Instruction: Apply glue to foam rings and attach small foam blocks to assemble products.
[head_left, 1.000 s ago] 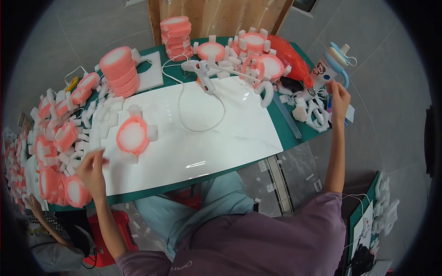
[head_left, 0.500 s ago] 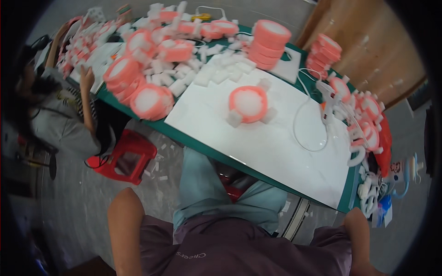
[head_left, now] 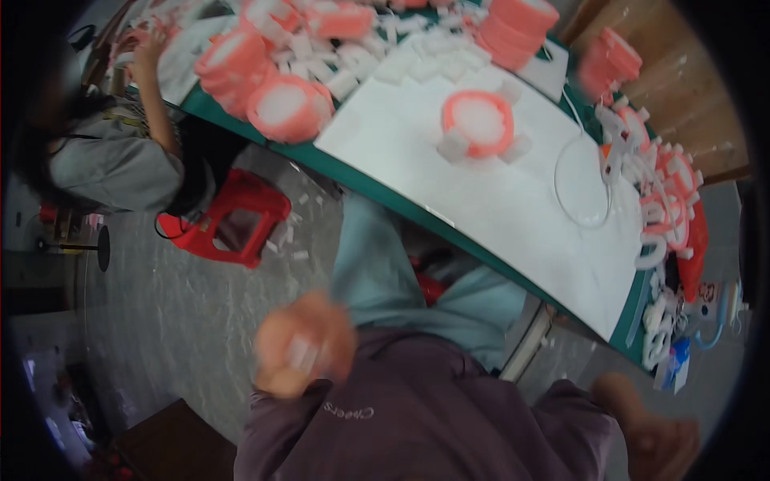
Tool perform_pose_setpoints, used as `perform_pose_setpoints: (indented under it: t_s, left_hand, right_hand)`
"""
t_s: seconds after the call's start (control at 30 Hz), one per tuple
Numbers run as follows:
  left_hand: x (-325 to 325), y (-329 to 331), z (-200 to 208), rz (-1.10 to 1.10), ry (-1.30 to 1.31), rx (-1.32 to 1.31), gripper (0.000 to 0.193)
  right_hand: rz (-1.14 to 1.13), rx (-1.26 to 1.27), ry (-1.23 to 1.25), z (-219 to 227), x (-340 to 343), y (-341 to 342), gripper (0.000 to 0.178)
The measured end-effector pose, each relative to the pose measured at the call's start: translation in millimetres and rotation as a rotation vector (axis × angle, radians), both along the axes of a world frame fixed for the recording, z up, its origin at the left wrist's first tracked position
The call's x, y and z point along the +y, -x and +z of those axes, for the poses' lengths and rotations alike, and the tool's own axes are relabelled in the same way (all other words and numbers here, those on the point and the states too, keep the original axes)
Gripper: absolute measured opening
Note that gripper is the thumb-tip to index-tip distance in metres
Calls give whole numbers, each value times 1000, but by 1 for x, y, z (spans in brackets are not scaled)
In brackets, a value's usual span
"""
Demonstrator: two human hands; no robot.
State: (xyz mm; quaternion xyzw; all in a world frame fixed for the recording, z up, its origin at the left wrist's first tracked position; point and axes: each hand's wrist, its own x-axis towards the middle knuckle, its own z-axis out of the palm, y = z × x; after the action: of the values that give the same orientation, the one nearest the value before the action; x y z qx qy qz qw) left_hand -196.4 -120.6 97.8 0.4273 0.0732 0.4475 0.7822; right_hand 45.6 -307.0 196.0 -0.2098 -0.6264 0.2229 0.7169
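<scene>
My left hand [head_left: 305,345] is raised in front of my shirt, blurred by motion. Its fingers look curled, and a pale patch shows among them that is too smeared to name. My right hand [head_left: 664,442] hangs low at the right, apart from the table; blur hides what its fingers do. On the white board [head_left: 481,200] lies a round pink foam ring [head_left: 479,123] with a white centre, and small white foam blocks stick out from its edge. Neither hand touches it.
Stacked pink foam rounds [head_left: 289,110] and loose white foam blocks [head_left: 437,58] crowd the table's far side. A white glue gun [head_left: 613,156] with a looped cable lies at the right. At the left, a co-worker [head_left: 120,168] sits near a red stool [head_left: 228,216].
My left hand has come up into view in front of my shirt. My right hand has come into view at the lower right. The table has shifted upward in the picture.
</scene>
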Motion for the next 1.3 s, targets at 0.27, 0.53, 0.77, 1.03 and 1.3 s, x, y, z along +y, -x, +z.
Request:
perform_pose_setpoints:
  t_s: [0.27, 0.53, 0.77, 1.03, 1.3]
  left_hand:
    - [-2, -77, -82, -198, 67, 234, 30]
    - [1, -79, -121, -113, -81, 678, 22]
    - [48, -46, -222, 193, -1044, 1268, 24]
    - [42, -59, -232, 30, -1329, 1294, 34]
    - [63, -49, -226, -271, -850, 1261, 15]
  right_hand:
    - [-515, 214, 682, -139, 32, 19, 26]
    - [-204, 421, 1062, -198, 53, 33, 25]
    - [-1161, -598, 1293, -349, -14, -34, 18]
    - [-971, -381, 1248, -324, -7, -11, 16]
    - [-1210, -243, 1310, -384, -15, -31, 21]
